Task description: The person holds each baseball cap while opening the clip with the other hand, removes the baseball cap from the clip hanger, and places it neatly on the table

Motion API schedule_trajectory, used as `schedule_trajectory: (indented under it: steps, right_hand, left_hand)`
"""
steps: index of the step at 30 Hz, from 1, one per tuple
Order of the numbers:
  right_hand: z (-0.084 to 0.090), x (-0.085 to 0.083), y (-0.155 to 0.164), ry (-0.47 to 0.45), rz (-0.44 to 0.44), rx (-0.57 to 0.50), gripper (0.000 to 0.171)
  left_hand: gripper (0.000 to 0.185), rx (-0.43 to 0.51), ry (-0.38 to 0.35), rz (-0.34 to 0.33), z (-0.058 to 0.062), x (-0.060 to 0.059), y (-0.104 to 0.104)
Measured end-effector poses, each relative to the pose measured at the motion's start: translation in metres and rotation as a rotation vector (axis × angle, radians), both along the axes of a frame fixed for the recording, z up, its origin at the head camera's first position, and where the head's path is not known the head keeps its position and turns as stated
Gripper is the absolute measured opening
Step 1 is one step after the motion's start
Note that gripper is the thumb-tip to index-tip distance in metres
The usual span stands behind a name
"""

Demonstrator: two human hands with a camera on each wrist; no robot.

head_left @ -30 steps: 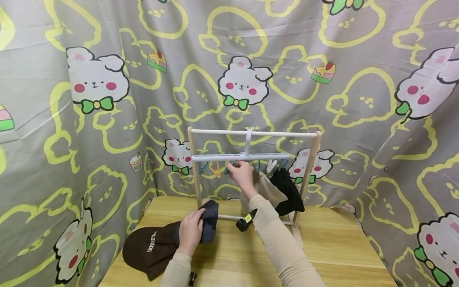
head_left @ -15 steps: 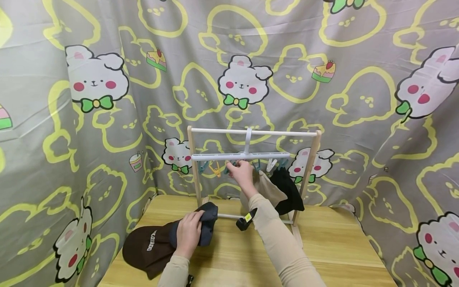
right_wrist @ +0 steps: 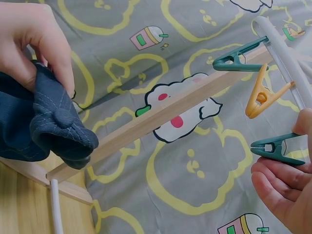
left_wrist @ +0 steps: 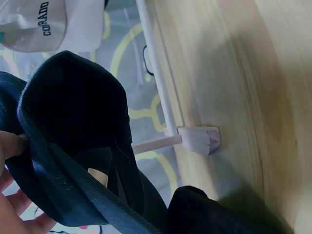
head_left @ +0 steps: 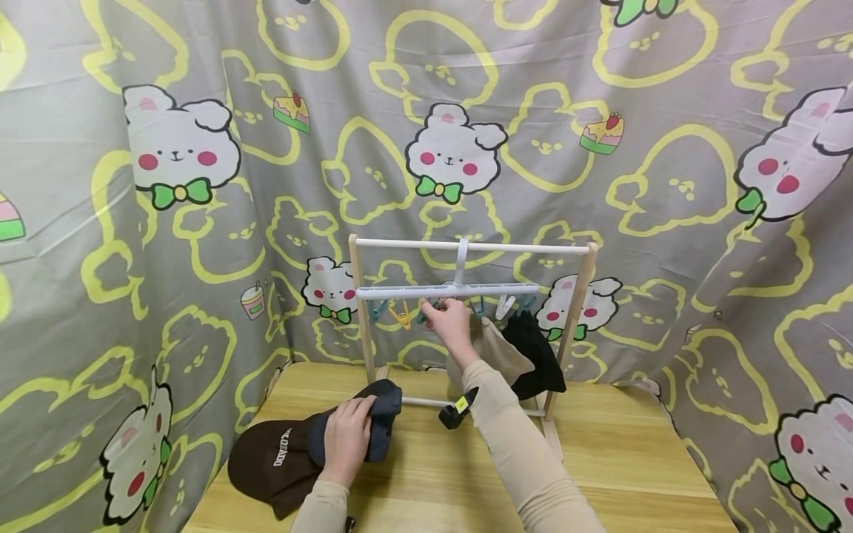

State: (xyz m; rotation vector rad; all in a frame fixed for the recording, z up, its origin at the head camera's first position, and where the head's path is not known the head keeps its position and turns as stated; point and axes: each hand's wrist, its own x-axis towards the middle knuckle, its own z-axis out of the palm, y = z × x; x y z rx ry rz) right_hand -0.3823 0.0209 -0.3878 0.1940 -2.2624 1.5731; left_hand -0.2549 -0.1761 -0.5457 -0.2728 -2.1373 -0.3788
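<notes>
My left hand [head_left: 348, 438] grips a navy cap [head_left: 385, 418] above the table, in front of the rack's left side. The left wrist view looks into the cap's dark hollow [left_wrist: 73, 102], with fingertips at its edge. Up at the hanger [head_left: 393, 293], my right hand [head_left: 449, 322] pinches a green clothespin [right_wrist: 278, 146] between thumb and fingers. A yellow clothespin [right_wrist: 263, 95] and another green clothespin [right_wrist: 239, 61] hang beside it. The navy cap is apart from the clothespins.
A brown cap [head_left: 269, 455] with white lettering lies on the table [head_left: 633, 459] at left. A beige cap [head_left: 500, 355] and a black cap [head_left: 543, 363] hang on the right half of the hanger. The wooden rack [head_left: 578, 311] carries the hanger; patterned cloth [head_left: 666, 296] surrounds the table.
My left hand has shifted slightly left and down with the navy cap, which has tilted a little. My right hand stays at the same clothespin.
</notes>
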Motion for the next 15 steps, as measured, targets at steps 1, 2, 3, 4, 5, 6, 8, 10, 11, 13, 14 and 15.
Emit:
schedule_trajectory:
  steps: [1,2,3,4,5,6,8,10,11,13,14,15]
  right_hand:
    - [-0.0001,0.0001,0.0000,0.000,0.002,-0.003,0.047]
    - [-0.0001,0.0001,-0.0001,0.000,0.002,-0.005,0.047]
    - [0.0000,0.0003,-0.0002,0.002,0.003,-0.005,0.047]
    - [0.0000,0.0004,-0.0002,0.004,0.002,-0.005,0.047]
    - [0.0001,0.0006,-0.0003,0.004,0.001,-0.006,0.047]
    - [0.0001,0.0006,-0.0004,0.005,0.000,-0.006,0.048]
    - [0.0000,0.0008,-0.0004,0.002,0.000,-0.010,0.048]
    - [-0.0004,0.0007,-0.0004,-0.004,0.004,-0.018,0.048]
    - [-0.0006,0.0005,-0.0004,-0.008,0.008,-0.023,0.047]
    - [-0.0008,0.0006,-0.0004,-0.014,0.012,-0.029,0.047]
    - [-0.0008,0.0006,-0.0004,-0.017,0.014,-0.031,0.047]
    - [-0.0007,0.0006,-0.0004,-0.017,0.014,-0.032,0.047]
  left_hand:
    - [0.034,0.000,0.001,0.000,-0.0001,0.0005,0.0000]
    - [0.034,0.000,0.001,0.001,-0.0002,0.0012,0.0000]
    - [0.033,-0.001,0.003,0.002,-0.0004,0.0019,-0.0001]
    - [0.033,-0.003,0.005,0.004,-0.0007,0.0026,-0.0001]
    - [0.033,-0.007,0.007,0.005,-0.0011,0.0034,-0.0001]
    - [0.033,-0.012,0.012,0.007,-0.0017,0.0041,-0.0003]
    - [0.032,-0.024,0.020,0.011,-0.0032,0.0054,-0.0005]
    - [0.032,-0.034,0.029,0.016,-0.0052,0.0063,-0.0010]
    - [0.031,-0.039,0.032,0.019,-0.0062,0.0067,-0.0013]
    - [0.031,-0.044,0.033,0.023,-0.0081,0.0071,-0.0018]
    - [0.031,-0.044,0.034,0.025,-0.0090,0.0074,-0.0020]
    - [0.031,-0.045,0.033,0.027,-0.0098,0.0077,-0.0023]
